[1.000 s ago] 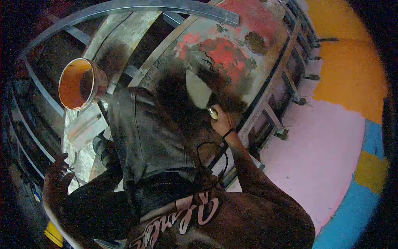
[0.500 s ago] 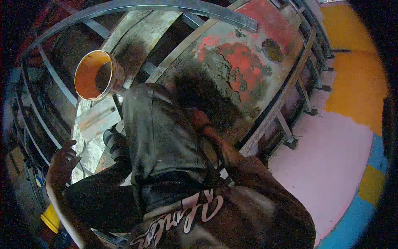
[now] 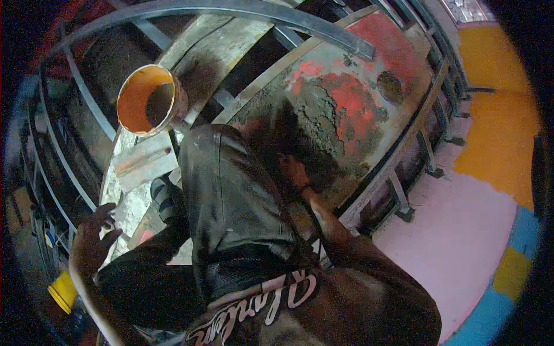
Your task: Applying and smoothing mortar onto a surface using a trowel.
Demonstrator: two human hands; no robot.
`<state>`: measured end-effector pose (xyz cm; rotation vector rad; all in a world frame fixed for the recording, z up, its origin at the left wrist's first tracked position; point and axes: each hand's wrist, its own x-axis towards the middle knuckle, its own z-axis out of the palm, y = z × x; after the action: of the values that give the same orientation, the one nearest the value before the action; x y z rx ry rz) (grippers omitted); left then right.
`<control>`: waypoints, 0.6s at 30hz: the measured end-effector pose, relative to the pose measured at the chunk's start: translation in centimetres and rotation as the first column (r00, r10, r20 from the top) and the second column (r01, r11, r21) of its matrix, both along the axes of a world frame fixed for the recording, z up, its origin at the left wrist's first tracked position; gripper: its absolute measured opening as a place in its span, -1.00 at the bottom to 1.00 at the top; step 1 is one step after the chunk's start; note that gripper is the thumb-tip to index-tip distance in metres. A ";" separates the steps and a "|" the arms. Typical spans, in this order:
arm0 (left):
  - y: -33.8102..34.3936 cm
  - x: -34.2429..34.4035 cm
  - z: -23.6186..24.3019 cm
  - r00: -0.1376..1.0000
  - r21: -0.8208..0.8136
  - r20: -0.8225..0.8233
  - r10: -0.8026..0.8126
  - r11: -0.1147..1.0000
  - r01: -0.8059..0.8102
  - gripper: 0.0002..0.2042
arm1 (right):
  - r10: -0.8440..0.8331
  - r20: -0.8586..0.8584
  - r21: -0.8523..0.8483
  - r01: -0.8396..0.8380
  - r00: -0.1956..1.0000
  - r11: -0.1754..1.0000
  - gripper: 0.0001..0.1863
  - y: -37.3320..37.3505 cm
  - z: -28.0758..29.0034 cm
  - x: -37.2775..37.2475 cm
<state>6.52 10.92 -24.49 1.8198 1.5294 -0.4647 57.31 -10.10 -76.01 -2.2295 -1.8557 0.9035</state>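
Observation:
My right hand reaches past my bent knee to a patch of wet grey mortar on a board smeared with red. Deep shadow covers its fingers, so what it may hold does not show. Off to the left, my left hand hangs with its fingers apart and nothing in them. Beyond that hand lies a flat rectangular metal plate with a dark slot-like mark. A bucket with an orange inside stands tilted just past the plate, something dark in it.
A curved metal bar arches across the far side. Along the right runs a metal frame with short posts, beside a floor painted pink, orange and blue. A yellow object sits at the lower left.
The whole view has shifted, so the bucket, plate and board sit farther right. My right hand shows more plainly beside the mortar. My left hand stays raised and empty.

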 end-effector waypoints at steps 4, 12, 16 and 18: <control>-0.4 -0.5 -0.4 0.999 -0.004 0.023 0.049 0.999 -0.049 -0.48 | 0.356 0.234 0.066 -0.381 0.905 0.922 -0.57 8.9 -3.0 -2.9; 0.9 -0.5 -1.3 0.996 0.002 -0.092 -0.014 1.000 0.014 -0.47 | -0.231 0.129 0.061 0.225 0.964 0.973 -0.50 0.3 -3.2 0.8; 0.7 -0.6 -0.6 0.999 -0.043 0.036 0.028 0.999 -0.026 -0.47 | -0.335 0.078 -0.005 0.336 0.939 0.942 -0.57 -1.0 -1.8 2.0; 0.7 -0.5 -0.4 1.000 -0.027 0.007 -0.024 0.999 0.024 -0.48 | -0.382 -0.102 0.176 0.395 0.919 0.902 -0.60 3.6 -0.2 0.4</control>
<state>6.06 11.60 -24.84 1.8186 1.4908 -0.4880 57.75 -6.53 -76.22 -2.2952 -1.3293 0.6817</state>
